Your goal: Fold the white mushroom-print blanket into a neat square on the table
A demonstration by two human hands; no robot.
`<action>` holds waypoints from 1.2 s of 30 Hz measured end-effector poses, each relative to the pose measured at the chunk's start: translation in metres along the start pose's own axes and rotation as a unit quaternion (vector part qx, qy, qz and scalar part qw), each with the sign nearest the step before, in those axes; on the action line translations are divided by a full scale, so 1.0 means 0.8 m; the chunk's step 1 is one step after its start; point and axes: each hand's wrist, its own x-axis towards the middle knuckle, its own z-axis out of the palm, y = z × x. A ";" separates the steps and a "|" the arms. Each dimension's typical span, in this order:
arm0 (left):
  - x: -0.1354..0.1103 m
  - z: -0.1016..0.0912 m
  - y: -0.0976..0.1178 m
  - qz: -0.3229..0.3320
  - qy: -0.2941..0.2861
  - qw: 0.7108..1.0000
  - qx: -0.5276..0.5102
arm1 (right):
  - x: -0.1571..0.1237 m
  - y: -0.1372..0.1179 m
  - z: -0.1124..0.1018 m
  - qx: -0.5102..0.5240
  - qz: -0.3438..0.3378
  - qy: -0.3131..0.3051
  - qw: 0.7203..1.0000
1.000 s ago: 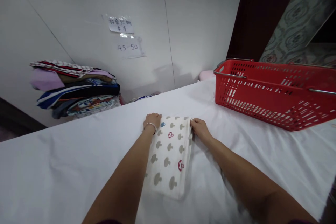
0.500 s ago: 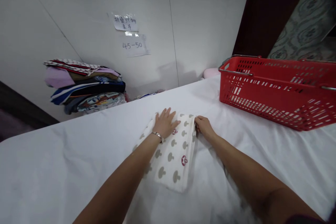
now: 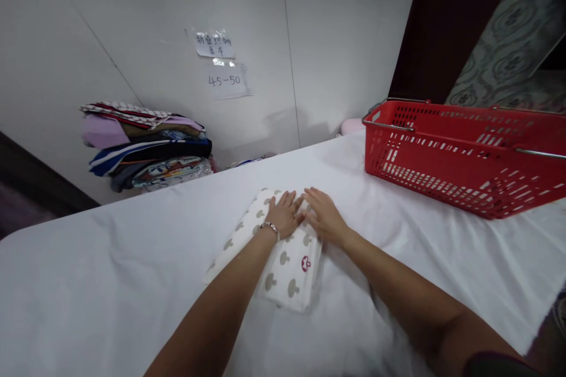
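Observation:
A folded white cloth (image 3: 276, 274) printed with grey mushrooms and a red one lies on the white-covered table in front of me. My left hand (image 3: 285, 216), with a bracelet at the wrist, rests flat on its upper part, fingers spread. My right hand (image 3: 325, 216) lies over the cloth's upper right edge with its fingers stretched out, their tips close to my left hand. Both palms face down, and neither hand grips the fabric. Part of the cloth under the hands and left forearm is hidden.
A red plastic basket (image 3: 433, 171) with metal handles stands on the table (image 3: 132, 283) at the right. Beyond the table's far edge, a stack of folded clothes (image 3: 150, 147) sits against the wall at left. Paper signs (image 3: 227, 80) hang on the wall.
My right hand has let go of the cloth's right edge and moved left onto its top. My left hand has shifted slightly right and nearer me, showing more of the cloth's left part.

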 end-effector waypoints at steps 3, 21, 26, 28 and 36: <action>0.000 -0.003 -0.001 -0.001 -0.002 1.000 -0.003 | -0.006 -0.007 0.011 -0.089 0.002 -0.124 0.988; -0.023 -0.011 -0.066 -0.194 -0.031 0.980 -0.021 | -0.006 -0.023 0.001 -0.077 0.041 -0.202 0.976; -0.023 -0.014 -0.064 -0.200 -0.031 0.979 -0.019 | -0.037 -0.080 0.009 -0.012 -0.074 -0.256 0.964; -0.021 -0.019 -0.065 -0.199 -0.043 0.979 -0.026 | -0.051 -0.093 0.015 -0.015 -0.108 -0.290 0.951; -0.067 -0.038 -0.060 -0.201 -0.079 0.976 0.003 | -0.057 -0.089 0.014 -0.034 -0.121 -0.344 0.931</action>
